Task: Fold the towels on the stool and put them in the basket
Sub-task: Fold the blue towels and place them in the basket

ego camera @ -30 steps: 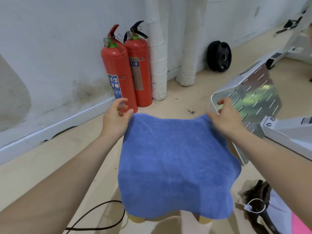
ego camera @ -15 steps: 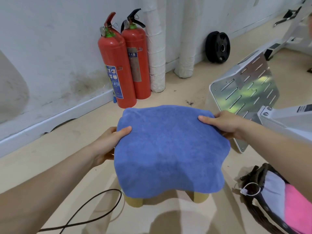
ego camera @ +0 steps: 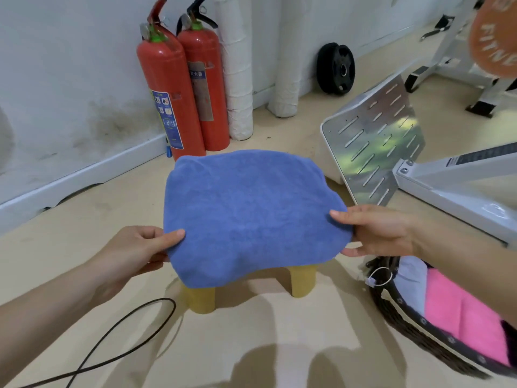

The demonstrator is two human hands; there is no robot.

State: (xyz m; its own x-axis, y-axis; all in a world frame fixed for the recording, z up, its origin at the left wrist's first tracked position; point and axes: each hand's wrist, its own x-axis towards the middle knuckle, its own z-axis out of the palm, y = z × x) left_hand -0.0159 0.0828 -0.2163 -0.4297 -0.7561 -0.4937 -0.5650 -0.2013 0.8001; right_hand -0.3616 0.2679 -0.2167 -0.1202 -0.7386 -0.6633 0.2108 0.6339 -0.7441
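A blue towel lies draped over the stool, hiding its seat; only two yellow legs show. The left grip pinches the towel's near-left edge, thumb on top, and the right grip pinches its near-right edge. Two fire extinguishers stand behind, with a slotted metal plate to their right. A black cable loops near left. The basket, cut off at the frame's right edge, holds a pink towel.

blue towel, yellow stool, pink towel
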